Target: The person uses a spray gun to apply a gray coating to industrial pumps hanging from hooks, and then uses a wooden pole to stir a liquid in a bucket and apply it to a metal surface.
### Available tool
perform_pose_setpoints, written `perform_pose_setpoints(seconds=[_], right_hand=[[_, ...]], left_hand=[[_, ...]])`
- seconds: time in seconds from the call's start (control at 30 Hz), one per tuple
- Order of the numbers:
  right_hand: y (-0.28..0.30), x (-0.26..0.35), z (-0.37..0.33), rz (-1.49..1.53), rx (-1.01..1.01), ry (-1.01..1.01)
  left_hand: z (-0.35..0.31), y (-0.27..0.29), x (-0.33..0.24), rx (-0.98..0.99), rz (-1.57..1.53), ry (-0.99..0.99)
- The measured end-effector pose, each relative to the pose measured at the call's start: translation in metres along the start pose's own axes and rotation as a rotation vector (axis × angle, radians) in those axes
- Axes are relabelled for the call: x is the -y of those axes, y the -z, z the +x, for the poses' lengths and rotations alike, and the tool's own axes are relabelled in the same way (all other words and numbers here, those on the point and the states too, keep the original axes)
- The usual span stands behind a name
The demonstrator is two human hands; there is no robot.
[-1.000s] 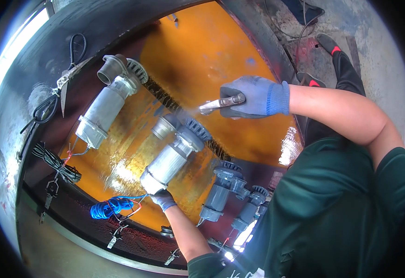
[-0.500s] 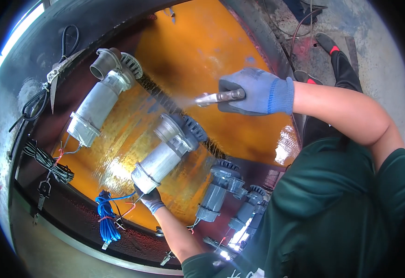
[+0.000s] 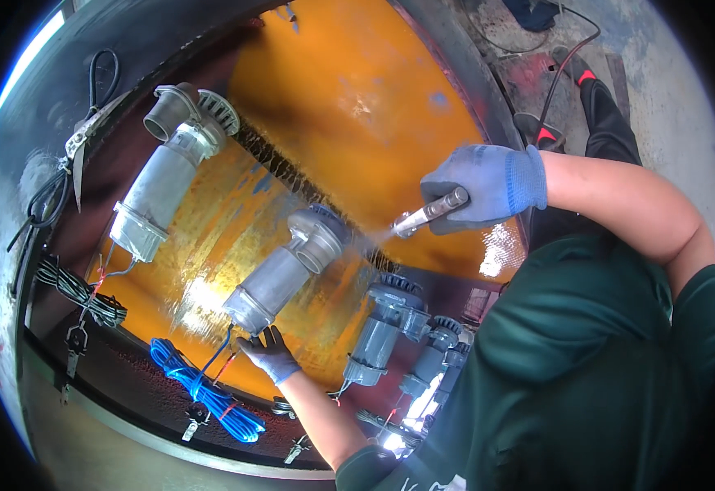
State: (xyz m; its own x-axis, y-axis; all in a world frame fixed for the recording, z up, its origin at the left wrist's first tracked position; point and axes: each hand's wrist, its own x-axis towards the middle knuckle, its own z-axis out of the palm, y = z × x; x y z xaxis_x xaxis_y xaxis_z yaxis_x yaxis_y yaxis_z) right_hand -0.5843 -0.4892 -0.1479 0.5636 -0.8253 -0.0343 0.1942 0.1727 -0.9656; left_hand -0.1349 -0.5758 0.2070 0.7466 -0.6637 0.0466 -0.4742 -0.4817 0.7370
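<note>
A grey metal pump with a cylindrical body and a round outlet hangs slantwise in the middle. At its lower end my left hand, in a blue-grey glove, has its fingers apart beside the wires; whether the fingertips touch the casing is hard to tell. My gloved right hand is closed around a small metal spray gun. Pale mist leaves the gun's tip toward the pump's upper end. From the pump's base a wire runs to a tied blue cable bundle.
Another pump hangs at the left, and grey pumps hang at the right near my body. Behind them stands an orange-coated, wet-looking surface. Black cable coils and metal clips hang along the left edge.
The middle pump has turned, its outlet swinging from left to right. My left hand's fingers have spread. The spray gun has moved right and down, and the blue cable bundle has swung sideways.
</note>
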Motion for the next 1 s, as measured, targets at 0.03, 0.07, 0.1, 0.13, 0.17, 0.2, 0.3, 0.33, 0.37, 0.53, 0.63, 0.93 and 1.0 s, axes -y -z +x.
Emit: perform_pose_setpoints(seconds=[0.03, 0.07, 0.1, 0.13, 0.17, 0.2, 0.3, 0.33, 0.37, 0.53, 0.63, 0.93, 1.0], right_hand=[[-0.002, -0.002, 0.0, 0.002, -0.001, -0.002], [-0.007, -0.005, 0.0, 0.006, -0.087, 0.017], [-0.009, -0.007, 0.0, 0.009, -0.176, 0.032], [-0.008, -0.008, 0.002, -0.009, -0.225, 0.019], [-0.008, -0.011, 0.003, -0.01, -0.228, 0.013], [-0.009, -0.015, 0.004, -0.002, -0.227, 0.034], [-0.012, -0.021, 0.005, -0.015, -0.132, 0.031], [-0.014, -0.022, 0.007, -0.02, -0.092, 0.05], [-0.014, -0.022, 0.007, -0.026, -0.052, 0.069], [-0.006, -0.013, 0.014, 0.051, -0.289, 0.073], [-0.004, -0.005, 0.015, -0.053, -0.108, 0.063], [0.002, 0.01, 0.027, 0.043, -0.369, 0.048], [-0.003, 0.006, 0.022, -0.009, -0.29, 0.038]], left_hand=[[0.003, -0.002, -0.002, 0.0, 0.003, 0.024], [0.012, 0.001, -0.004, 0.008, -0.028, 0.052], [0.019, 0.004, -0.004, 0.02, -0.059, 0.082], [0.025, 0.007, -0.003, 0.023, -0.059, 0.082], [0.027, 0.006, -0.001, 0.047, -0.035, 0.077], [0.029, 0.005, 0.001, 0.071, -0.011, 0.07], [0.022, -0.012, 0.006, 0.05, 0.002, 0.058], [0.022, -0.006, 0.003, 0.044, 0.002, 0.05], [0.025, 0.001, 0.001, 0.053, -0.033, 0.042], [0.035, 0.001, 0.005, 0.106, -0.095, -0.009], [0.037, 0.004, 0.005, 0.176, -0.121, -0.051], [0.05, 0.017, 0.012, 0.283, -0.065, -0.193], [0.05, 0.024, 0.017, 0.284, 0.033, -0.263]])
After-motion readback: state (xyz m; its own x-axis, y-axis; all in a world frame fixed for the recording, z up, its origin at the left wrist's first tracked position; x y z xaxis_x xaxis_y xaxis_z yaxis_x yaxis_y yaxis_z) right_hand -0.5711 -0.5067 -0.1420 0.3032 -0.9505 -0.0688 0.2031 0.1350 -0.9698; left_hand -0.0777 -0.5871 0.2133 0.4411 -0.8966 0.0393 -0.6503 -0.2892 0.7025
